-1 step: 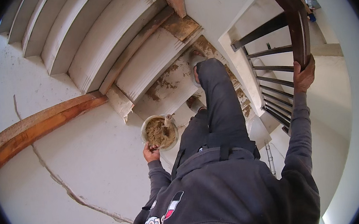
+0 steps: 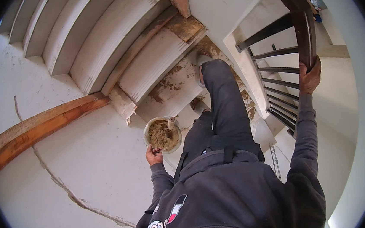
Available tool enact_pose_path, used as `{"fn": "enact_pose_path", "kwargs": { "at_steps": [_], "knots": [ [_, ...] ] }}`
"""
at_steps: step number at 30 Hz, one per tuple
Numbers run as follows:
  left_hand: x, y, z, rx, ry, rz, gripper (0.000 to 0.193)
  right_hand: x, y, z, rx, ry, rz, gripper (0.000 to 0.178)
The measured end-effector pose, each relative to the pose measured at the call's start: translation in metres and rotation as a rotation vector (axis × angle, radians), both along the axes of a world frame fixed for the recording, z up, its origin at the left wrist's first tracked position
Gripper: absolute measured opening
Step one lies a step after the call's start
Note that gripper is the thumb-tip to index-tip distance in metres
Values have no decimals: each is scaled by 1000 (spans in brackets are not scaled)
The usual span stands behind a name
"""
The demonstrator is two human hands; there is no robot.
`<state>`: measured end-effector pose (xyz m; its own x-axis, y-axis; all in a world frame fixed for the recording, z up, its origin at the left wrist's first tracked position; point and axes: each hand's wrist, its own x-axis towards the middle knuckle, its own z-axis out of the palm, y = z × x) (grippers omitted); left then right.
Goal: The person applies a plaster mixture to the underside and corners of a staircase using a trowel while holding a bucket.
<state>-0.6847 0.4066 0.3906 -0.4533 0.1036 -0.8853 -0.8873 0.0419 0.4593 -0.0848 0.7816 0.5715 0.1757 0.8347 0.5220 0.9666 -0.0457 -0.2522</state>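
My left hand (image 2: pixel 154 154) has its fingers closed on the near edge of a pale round bucket (image 2: pixel 146 136). Inside the bucket lies brown, wet-looking mortar (image 2: pixel 160 138), and a tool with a light handle (image 2: pixel 171 122), perhaps a trowel, stands in it; its lower end is buried. On the other side, my right hand (image 2: pixel 310 77) is wrapped round the dark wooden handrail (image 2: pixel 303 29). Below me, my feet in sandals stand on stair steps (image 2: pixel 173 80) streaked with brown dirt.
Curved pale stairs (image 2: pixel 110 37) rise at the far left, with a wooden board (image 2: pixel 44 121) fixed along the wall beside them. A long crack (image 2: pixel 67 191) runs down that wall. Dark balusters (image 2: pixel 276 69) line the right side. Small tools (image 2: pixel 315 9) lie beyond the rail.
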Motion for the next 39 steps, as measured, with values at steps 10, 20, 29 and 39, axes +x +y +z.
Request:
{"fn": "enact_pose_path", "kwargs": {
  "at_steps": [10, 20, 29, 39],
  "knots": [
    [-5, 2, -1, 2, 28, -43, 11, -39, -7, 16, 32, -107, -92, 53],
    [12, 52, 32, 54, 58, -98, 16, -356, -75, -22, -620, 96, 1226, 36],
    [28, 88, 62, 161, 46, -145, 16, -412, -107, -158, -653, -544, 1342, 13],
    [19, 114, 45, 159, 50, -249, 11, -380, -95, -120, -773, -237, 1355, 11]
  ]
}}
